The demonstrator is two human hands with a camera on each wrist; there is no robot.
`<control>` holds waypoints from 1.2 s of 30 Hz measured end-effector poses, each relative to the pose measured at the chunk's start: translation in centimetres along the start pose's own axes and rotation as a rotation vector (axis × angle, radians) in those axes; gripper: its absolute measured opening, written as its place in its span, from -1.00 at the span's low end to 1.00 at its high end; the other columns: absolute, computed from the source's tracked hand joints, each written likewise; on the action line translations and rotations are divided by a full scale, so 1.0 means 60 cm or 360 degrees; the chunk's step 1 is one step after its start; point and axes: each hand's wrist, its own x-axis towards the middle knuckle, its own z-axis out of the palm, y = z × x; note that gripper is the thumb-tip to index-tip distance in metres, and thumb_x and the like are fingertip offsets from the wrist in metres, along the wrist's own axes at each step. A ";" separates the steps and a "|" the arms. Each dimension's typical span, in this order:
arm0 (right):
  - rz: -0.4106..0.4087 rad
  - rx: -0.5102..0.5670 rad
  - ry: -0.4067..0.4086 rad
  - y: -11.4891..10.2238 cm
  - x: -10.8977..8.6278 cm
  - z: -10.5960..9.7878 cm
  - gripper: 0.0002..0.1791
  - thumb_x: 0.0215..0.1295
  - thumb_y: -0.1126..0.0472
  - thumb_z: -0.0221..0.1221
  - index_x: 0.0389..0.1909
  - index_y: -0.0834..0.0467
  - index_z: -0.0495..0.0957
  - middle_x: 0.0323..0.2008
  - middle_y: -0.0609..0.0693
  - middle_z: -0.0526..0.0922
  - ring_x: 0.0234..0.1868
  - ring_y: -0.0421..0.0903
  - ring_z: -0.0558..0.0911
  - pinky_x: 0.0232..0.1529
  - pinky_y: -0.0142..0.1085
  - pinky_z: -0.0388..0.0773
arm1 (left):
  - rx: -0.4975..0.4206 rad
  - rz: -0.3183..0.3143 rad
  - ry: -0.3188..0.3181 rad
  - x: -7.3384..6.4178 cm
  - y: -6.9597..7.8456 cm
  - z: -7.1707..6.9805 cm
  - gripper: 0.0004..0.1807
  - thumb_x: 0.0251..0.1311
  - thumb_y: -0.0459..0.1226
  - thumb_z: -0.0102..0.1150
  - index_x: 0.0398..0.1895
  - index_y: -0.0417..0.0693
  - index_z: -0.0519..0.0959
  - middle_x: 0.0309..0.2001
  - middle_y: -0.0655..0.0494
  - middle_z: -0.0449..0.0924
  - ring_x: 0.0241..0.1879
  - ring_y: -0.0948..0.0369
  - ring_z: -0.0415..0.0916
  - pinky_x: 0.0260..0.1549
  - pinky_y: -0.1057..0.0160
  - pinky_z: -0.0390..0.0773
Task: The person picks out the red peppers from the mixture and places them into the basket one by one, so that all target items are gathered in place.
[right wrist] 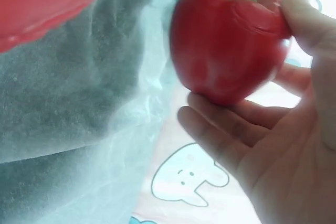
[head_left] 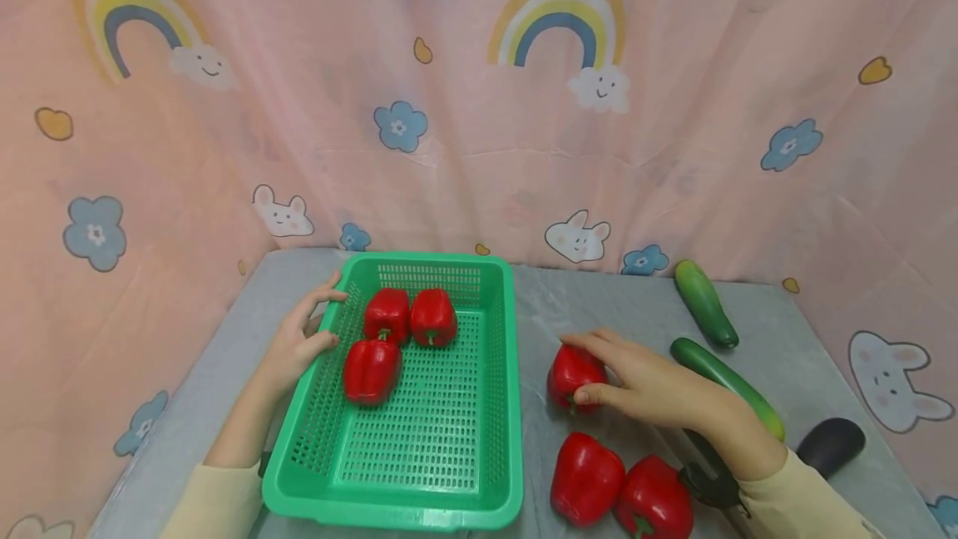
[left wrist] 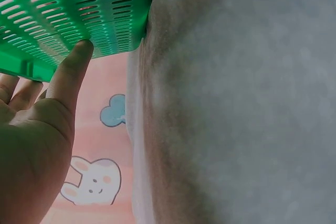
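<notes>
My right hand (head_left: 636, 377) grips a red bell pepper (head_left: 575, 377) just right of the green basket (head_left: 516, 373). The right wrist view shows the thumb near the pepper's stem end and the fingers (right wrist: 226, 124) along its other side. My left hand (head_left: 295, 343) is at the basket's left rim, fingers spread and fairly straight. In the left wrist view its thumb (left wrist: 73, 74) overlaps the slotted outer wall (left wrist: 100, 17). Inside the basket, three red bell peppers (head_left: 372, 373) lie grouped toward the back left.
Two more red bell peppers (head_left: 587, 479) lie in front of the right hand. Farther right are a green zucchini (head_left: 705, 304), another long green vegetable (head_left: 733, 381) and a dark eggplant (head_left: 831, 446). A pink patterned curtain (head_left: 464, 181) hangs behind the grey-covered table (head_left: 554, 298).
</notes>
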 end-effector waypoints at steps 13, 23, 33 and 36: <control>-0.0168 -0.0098 0.0120 -0.022 -0.001 -0.019 -0.13 0.35 -0.36 0.37 0.53 0.00 0.47 0.22 -0.04 0.55 0.16 -0.02 0.58 -0.15 -0.32 0.71 | -0.0024 -0.0026 -0.0011 0.002 -0.004 -0.002 -0.42 0.20 -0.67 0.01 0.35 -0.44 0.44 0.74 -0.17 0.04 0.61 -0.41 0.05 -0.18 0.35 0.65; -0.0233 -0.0123 0.0124 -0.037 0.008 -0.028 -0.11 0.32 -0.37 0.38 0.55 -0.02 0.47 0.21 -0.07 0.55 0.12 -0.07 0.57 -0.17 -0.34 0.70 | -0.0007 -0.0022 -0.0005 0.000 -0.002 -0.001 -0.41 0.18 -0.68 0.01 0.35 -0.45 0.44 0.74 -0.17 0.04 0.64 -0.35 0.00 -0.13 0.37 0.63; -0.0376 -0.0120 0.0172 -0.055 0.022 -0.036 -0.15 0.34 -0.29 0.42 0.55 -0.02 0.48 0.24 -0.06 0.54 0.19 -0.04 0.53 -0.17 -0.33 0.71 | -0.0033 -0.0036 -0.0021 0.001 0.000 -0.002 -0.42 0.21 -0.67 0.00 0.36 -0.45 0.43 0.75 -0.18 0.03 0.51 -0.47 0.20 -0.20 0.35 0.64; -0.0431 -0.0135 0.0183 -0.064 0.027 -0.038 -0.17 0.34 -0.25 0.43 0.55 -0.01 0.48 0.27 -0.08 0.53 0.22 -0.05 0.52 -0.13 -0.31 0.72 | -0.0031 -0.0054 -0.0028 0.001 -0.001 -0.002 -0.42 0.22 -0.66 0.00 0.37 -0.43 0.43 0.75 -0.15 0.02 0.48 -0.48 0.23 -0.20 0.34 0.65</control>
